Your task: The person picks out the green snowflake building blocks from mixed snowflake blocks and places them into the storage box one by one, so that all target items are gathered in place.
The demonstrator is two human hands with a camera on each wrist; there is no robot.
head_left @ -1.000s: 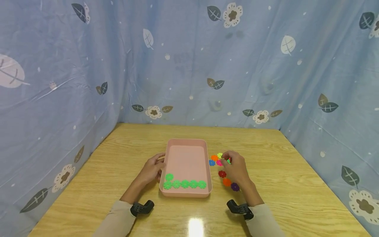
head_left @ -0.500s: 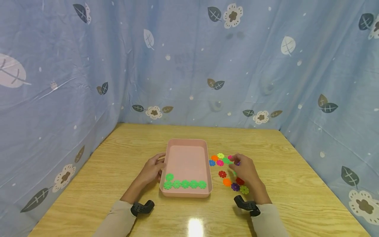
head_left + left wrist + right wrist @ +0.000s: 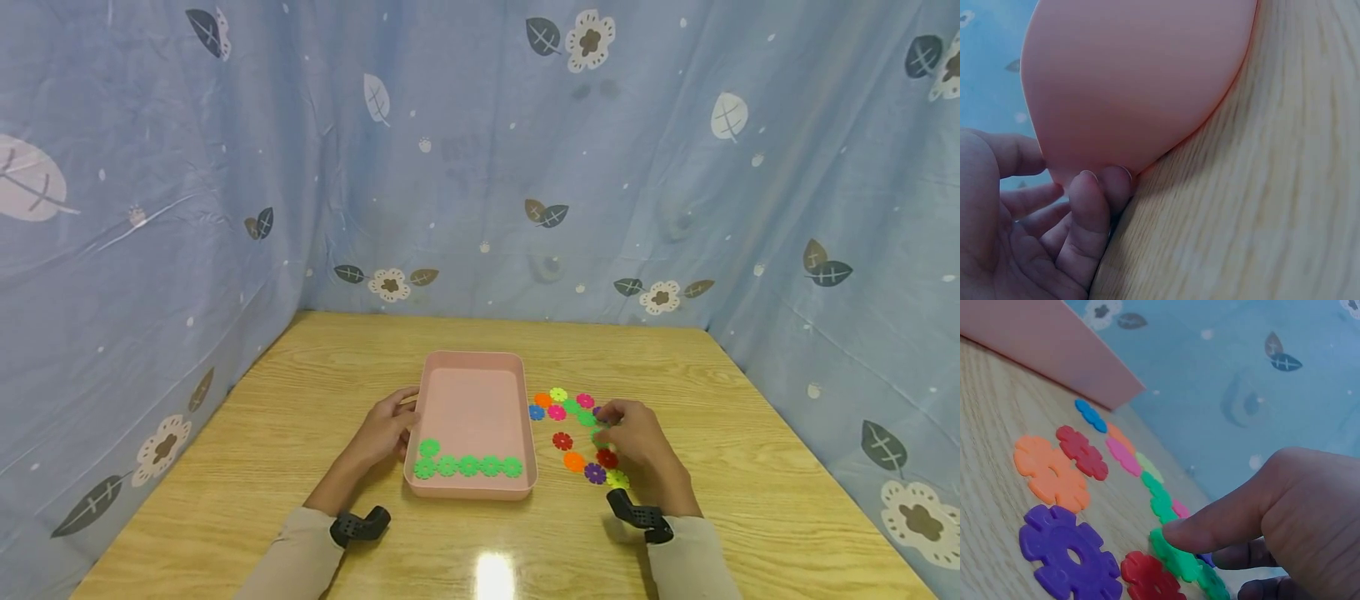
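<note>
A pink tray [image 3: 472,406] lies in front of me in the head view. Inside it, several green flower-shaped plastic discs [image 3: 468,466] line the near edge, and one sits above the left end. My left hand [image 3: 384,431] touches the tray's outer left wall with loosely bent fingers. My right hand [image 3: 633,429] is over loose discs right of the tray, thumb and fingers apart. In the right wrist view, its thumb [image 3: 1210,528] overlaps a green flower-shaped disc [image 3: 1175,555]; whether they touch I cannot tell.
Flower discs in several colours lie right of the tray, among them a blue one [image 3: 536,412], an orange one [image 3: 574,462] and a purple one [image 3: 596,473]. A patterned blue curtain [image 3: 480,167] surrounds the wooden table [image 3: 337,350].
My right hand has moved right and a little toward me across the loose discs, uncovering several of them. The left hand and the tray have stayed put.
</note>
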